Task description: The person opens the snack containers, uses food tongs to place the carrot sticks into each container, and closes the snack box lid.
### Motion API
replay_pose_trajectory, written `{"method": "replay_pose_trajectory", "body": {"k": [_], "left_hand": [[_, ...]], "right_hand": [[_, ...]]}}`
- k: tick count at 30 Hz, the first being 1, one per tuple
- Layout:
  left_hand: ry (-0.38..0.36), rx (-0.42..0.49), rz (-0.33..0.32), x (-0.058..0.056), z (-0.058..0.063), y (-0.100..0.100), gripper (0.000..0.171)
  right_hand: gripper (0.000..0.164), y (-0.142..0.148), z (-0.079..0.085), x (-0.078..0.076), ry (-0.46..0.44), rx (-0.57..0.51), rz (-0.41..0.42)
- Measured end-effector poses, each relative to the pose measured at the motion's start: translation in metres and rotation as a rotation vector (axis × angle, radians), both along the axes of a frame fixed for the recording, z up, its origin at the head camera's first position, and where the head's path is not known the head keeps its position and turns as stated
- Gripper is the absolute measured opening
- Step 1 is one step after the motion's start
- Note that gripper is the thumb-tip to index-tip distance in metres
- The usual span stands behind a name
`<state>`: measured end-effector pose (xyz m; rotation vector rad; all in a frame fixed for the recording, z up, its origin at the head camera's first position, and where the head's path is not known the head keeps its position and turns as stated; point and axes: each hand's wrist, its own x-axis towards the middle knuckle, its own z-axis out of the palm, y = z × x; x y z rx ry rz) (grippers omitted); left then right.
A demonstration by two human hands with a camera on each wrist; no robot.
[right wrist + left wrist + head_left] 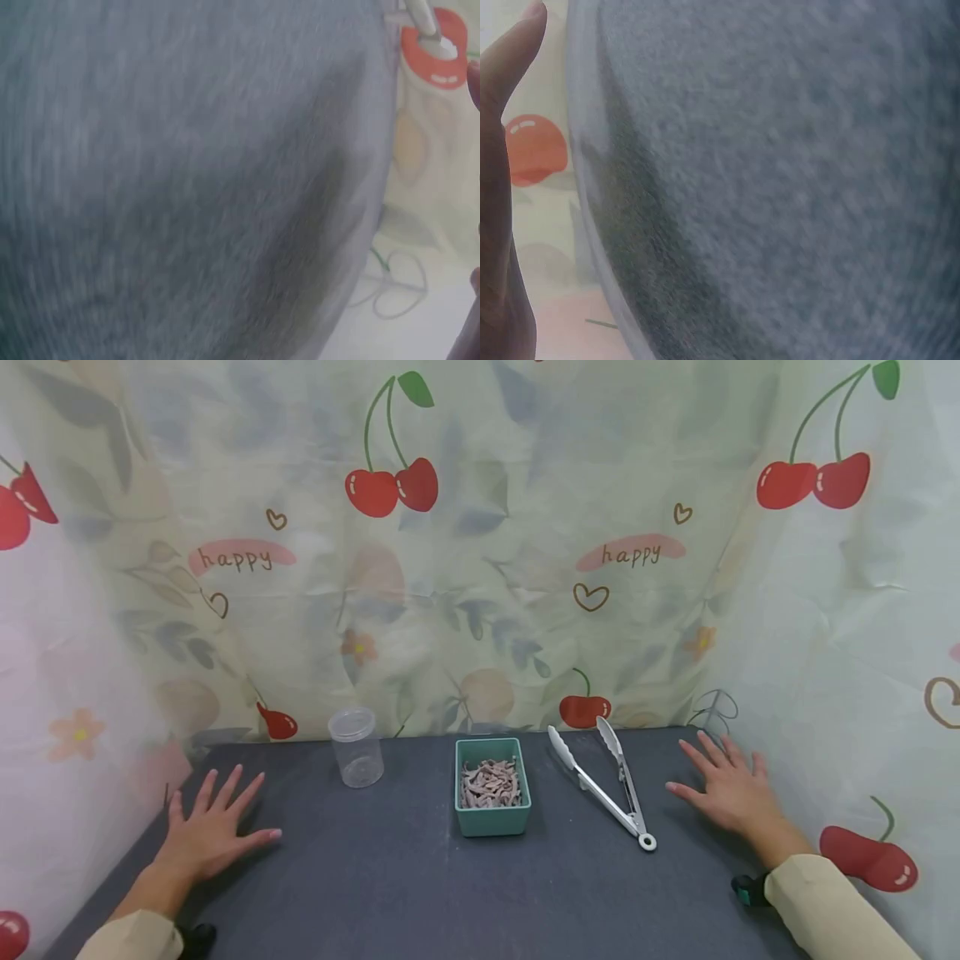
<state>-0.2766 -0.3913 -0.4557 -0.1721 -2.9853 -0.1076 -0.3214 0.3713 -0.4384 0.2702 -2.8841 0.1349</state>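
Observation:
My left hand is at the left of the dark table, fingers spread and holding nothing. On the right, my right hand is likewise spread, with nothing in it. The tongs are the nearest thing to it, lying with their arms apart and tips toward the back. In the middle stands a green rectangular container with a heap of small greyish-brown strips inside. A clear plastic jar stands upright at the back left; it looks empty. Only part of the left hand shows in the left wrist view.
A patterned curtain with cherries and "happy" prints hangs behind the table's back edge and along both sides. In the right wrist view, a tip of the tongs shows at the upper right. Dark bands are worn at both wrists.

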Motion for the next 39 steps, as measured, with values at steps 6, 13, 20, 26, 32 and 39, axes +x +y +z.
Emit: {"method": "replay_pose_trajectory", "body": {"k": [6, 13, 20, 26, 32, 39], "left_hand": [[0.017, 0.036, -0.019, -0.003, 0.001, 0.007, 0.102], [0.062, 0.069, -0.065, -0.005, 0.010, 0.018, 0.098], [0.103, 0.130, -0.101, -0.006, 0.018, 0.029, 0.093], [0.160, 0.269, -0.136, -0.005, 0.023, 0.040, 0.089], [0.235, 0.431, -0.137, -0.004, 0.026, 0.055, 0.084], [0.277, 0.618, -0.134, -0.008, 0.025, 0.073, 0.082]], "right_hand": [[0.086, -0.013, 0.001, 0.000, 0.059, -0.032, 0.009], [0.085, -0.023, 0.004, 0.001, 0.124, -0.087, 0.036], [0.081, -0.041, 0.011, 0.006, 0.157, -0.203, 0.074], [0.077, -0.058, 0.016, 0.012, 0.154, -0.316, 0.112], [0.073, -0.074, 0.019, 0.016, 0.116, -0.439, 0.176], [0.068, -0.091, 0.016, 0.016, 0.166, -0.496, 0.201]]}}
